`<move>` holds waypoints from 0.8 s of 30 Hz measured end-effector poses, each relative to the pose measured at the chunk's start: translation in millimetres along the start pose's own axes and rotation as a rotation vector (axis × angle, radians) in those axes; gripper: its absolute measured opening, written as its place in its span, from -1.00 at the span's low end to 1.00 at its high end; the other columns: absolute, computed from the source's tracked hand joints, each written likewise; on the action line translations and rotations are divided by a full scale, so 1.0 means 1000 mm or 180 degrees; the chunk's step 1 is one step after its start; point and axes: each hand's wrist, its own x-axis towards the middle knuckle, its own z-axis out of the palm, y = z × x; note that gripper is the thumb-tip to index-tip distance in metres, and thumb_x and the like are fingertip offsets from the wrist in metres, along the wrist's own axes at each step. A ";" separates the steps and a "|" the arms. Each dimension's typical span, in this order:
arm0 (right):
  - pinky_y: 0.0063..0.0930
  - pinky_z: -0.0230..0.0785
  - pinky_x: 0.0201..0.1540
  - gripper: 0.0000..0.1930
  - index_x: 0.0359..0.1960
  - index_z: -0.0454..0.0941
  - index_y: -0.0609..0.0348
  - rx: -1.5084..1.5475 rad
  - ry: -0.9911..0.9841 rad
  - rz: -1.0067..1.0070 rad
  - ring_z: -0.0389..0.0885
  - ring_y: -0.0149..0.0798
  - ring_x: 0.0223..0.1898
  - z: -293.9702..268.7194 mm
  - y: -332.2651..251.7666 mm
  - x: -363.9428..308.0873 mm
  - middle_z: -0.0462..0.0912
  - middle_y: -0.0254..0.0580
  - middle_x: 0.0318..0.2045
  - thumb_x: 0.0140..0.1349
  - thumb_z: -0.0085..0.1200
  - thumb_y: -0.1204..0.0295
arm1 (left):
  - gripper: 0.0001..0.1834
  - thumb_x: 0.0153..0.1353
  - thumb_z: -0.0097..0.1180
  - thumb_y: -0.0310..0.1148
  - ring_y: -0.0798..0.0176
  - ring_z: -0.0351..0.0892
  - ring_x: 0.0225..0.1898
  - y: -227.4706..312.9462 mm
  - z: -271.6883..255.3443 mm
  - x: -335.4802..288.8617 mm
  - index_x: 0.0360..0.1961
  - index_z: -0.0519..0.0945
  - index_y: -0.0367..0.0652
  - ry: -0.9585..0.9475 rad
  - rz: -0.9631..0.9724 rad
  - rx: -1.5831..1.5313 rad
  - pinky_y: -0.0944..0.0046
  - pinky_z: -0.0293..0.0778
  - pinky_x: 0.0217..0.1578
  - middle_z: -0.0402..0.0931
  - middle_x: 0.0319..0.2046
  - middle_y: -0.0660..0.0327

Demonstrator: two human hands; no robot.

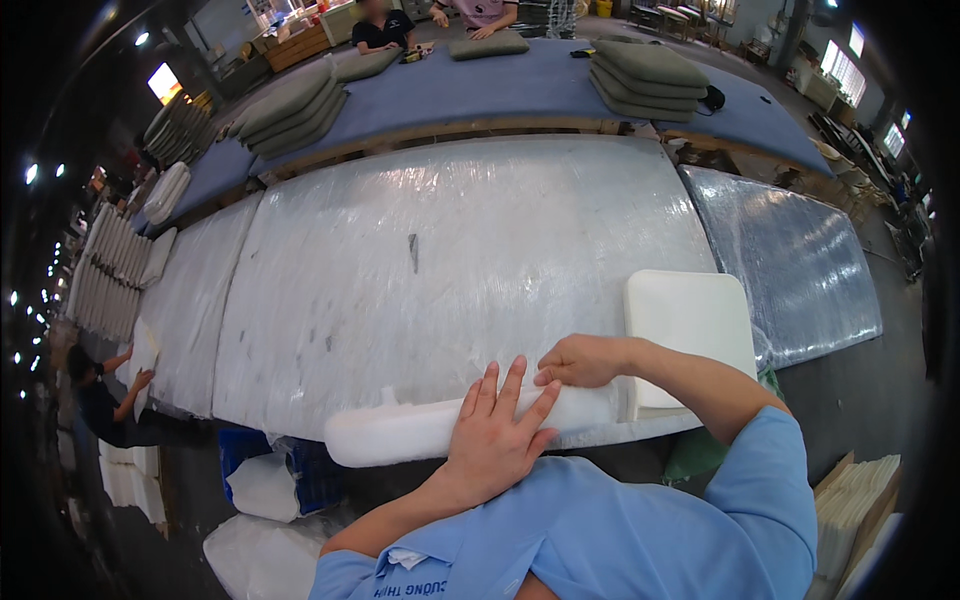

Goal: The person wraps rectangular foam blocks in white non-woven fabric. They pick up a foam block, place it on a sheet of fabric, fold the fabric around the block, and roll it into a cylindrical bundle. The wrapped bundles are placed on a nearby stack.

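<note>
A long white padded piece, like a foam cushion (pixel 385 436), stands on its narrow side along the near edge of the plastic-covered table (pixel 450 240). Over its middle lies my left hand (pixel 500 432), fingers spread and pressing on the white surface. Just to the right, my right hand (pixel 585 360) is closed at the cushion's far upper edge. Whatever its fingers pinch is hidden. Beneath my right forearm, a second white cushion (pixel 690 325) with rounded corners lies flat at the table's right end.
Green-grey cushions (pixel 648 75) are stacked on a blue table (pixel 450 95) beyond, where two people stand. Another person (pixel 105 395) handles a white piece at the left. Below sit a blue crate (pixel 320 470) and white bundles (pixel 262 555). Stacked white pieces (pixel 855 510) stand lower right.
</note>
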 end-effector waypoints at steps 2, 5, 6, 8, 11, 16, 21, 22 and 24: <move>-0.16 0.46 -0.02 -0.64 -0.11 0.67 0.23 -0.0060 -0.0051 0.0158 0.66 0.09 -0.12 -0.006 0.000 0.003 0.73 0.09 -0.17 0.48 -0.03 0.18 | -0.37 0.34 0.18 0.00 -0.46 0.36 0.30 -0.001 0.000 0.002 0.41 0.45 0.17 0.0034 0.0043 0.0084 -0.24 0.30 0.27 0.27 0.38 -0.33; -0.17 0.47 0.00 -0.67 -0.13 0.67 0.20 -0.0498 0.0097 0.0406 0.67 0.10 -0.11 -0.017 -0.002 0.008 0.73 0.07 -0.19 0.43 0.04 0.18 | -0.38 0.33 0.18 0.02 -0.45 0.43 0.25 -0.008 0.003 0.009 0.39 0.47 0.17 0.0155 0.0067 0.0209 -0.20 0.34 0.24 0.29 0.35 -0.37; -0.17 0.47 -0.01 -0.68 -0.13 0.68 0.19 -0.0615 0.0268 0.0346 0.67 0.10 -0.11 -0.021 -0.003 0.010 0.73 0.07 -0.19 0.41 0.06 0.18 | -0.38 0.33 0.18 0.03 -0.44 0.45 0.23 -0.011 0.003 0.010 0.39 0.48 0.17 0.0207 0.0069 0.0250 -0.19 0.35 0.23 0.30 0.33 -0.38; -0.15 0.48 -0.01 -0.70 -0.14 0.68 0.17 -0.0838 0.0613 0.0254 0.68 0.11 -0.11 -0.029 -0.003 0.010 0.73 0.06 -0.20 0.38 0.11 0.18 | -0.36 0.31 0.19 0.05 -0.35 0.53 0.14 -0.017 0.003 0.014 0.38 0.48 0.13 0.0182 0.0053 0.0189 -0.16 0.41 0.16 0.40 0.26 -0.31; -0.11 0.49 -0.03 -0.71 -0.15 0.68 0.15 -0.0606 0.1138 0.0124 0.68 0.13 -0.11 -0.043 -0.007 0.009 0.73 0.06 -0.21 0.35 0.15 0.19 | -0.31 0.27 0.21 0.10 -0.19 0.62 0.00 -0.024 -0.009 0.023 0.35 0.49 0.03 -0.0382 -0.0120 0.0052 -0.10 0.48 0.03 0.54 0.09 -0.17; -0.17 0.49 -0.06 -0.71 -0.16 0.70 0.16 -0.0518 0.2229 0.0492 0.70 -0.01 -0.19 -0.052 0.037 -0.003 0.75 0.02 -0.24 0.34 0.15 0.19 | -0.21 0.15 0.29 0.18 -0.08 0.66 -0.17 -0.022 -0.017 0.037 0.26 0.52 -0.13 -0.0796 -0.0046 -0.0071 -0.03 0.52 -0.11 0.65 -0.18 -0.03; -0.29 0.44 -0.06 -0.62 -0.14 0.68 0.20 0.2420 0.4137 0.0490 0.60 -0.25 -0.17 -0.023 0.089 -0.011 0.72 -0.14 -0.23 0.43 0.09 0.09 | -0.24 0.04 0.42 0.11 -0.09 0.69 -0.12 -0.017 -0.019 0.036 0.15 0.57 -0.18 -0.1120 -0.0089 -0.0270 0.00 0.54 -0.10 0.68 -0.19 -0.03; -0.32 0.43 -0.05 -0.61 -0.13 0.68 0.20 0.2919 0.4548 0.0476 0.59 -0.26 -0.16 -0.005 0.104 -0.022 0.72 -0.17 -0.22 0.43 0.09 0.07 | -0.23 0.02 0.43 0.12 -0.10 0.69 -0.13 -0.015 -0.015 0.039 0.13 0.57 -0.18 -0.1174 -0.0022 -0.0343 -0.01 0.54 -0.11 0.68 -0.19 -0.02; -0.27 0.43 -0.02 -0.62 -0.14 0.65 0.15 0.4220 0.4841 0.0415 0.59 -0.28 -0.12 0.032 0.127 -0.035 0.70 -0.24 -0.15 0.46 0.05 0.06 | -0.22 0.00 0.45 0.15 -0.13 0.69 -0.14 -0.018 -0.015 0.045 0.10 0.57 -0.19 -0.1264 -0.0075 -0.0387 -0.03 0.55 -0.12 0.69 -0.18 0.01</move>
